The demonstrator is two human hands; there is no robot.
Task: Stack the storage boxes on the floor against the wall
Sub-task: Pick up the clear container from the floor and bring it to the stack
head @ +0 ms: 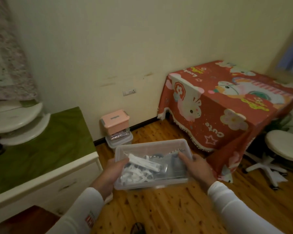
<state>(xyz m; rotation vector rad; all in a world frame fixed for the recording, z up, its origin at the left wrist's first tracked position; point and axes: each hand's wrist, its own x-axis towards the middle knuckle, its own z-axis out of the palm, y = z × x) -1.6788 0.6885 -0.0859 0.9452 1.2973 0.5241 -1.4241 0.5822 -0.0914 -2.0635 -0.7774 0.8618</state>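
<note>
1. Far left: a pale floral fabric (8, 53) hangs down the edge of the view.
2. Below it, white rounded plastic pieces (17, 120) rest on a green cloth (46, 149), which covers the top of a white cabinet (61, 183) with drawers.
3. Just right of the cabinet, a small stack stands on the wooden floor (167, 208) against the cream wall (108, 39). A pink box (116, 121) with a lid and grey clips sits on top of lidded clear boxes (120, 139).
4. Higher on the wall, right of the stack, is a white wall socket (129, 92).
5. Centre foreground: a person in white sleeves holds a clear storage box (152, 146) in the air, nearer the camera than the stack and well apart from it. It has no lid, and small white and dark items (139, 173) lie loose inside.
6. The left hand (112, 173) grips the box's left end. The thumb is hooked over the rim; the fingers underneath are hidden.
7. The right hand (198, 168) grips the right end. One finger reaches over the rim into the box, and the rest curl round the outside.
8. Right of the box, a red cartoon-print cloth (218, 115) with a white fringe drapes over a table in the corner.
9. Far right: a white round stool (284, 146) on a wheeled base stands beside that table.
</note>
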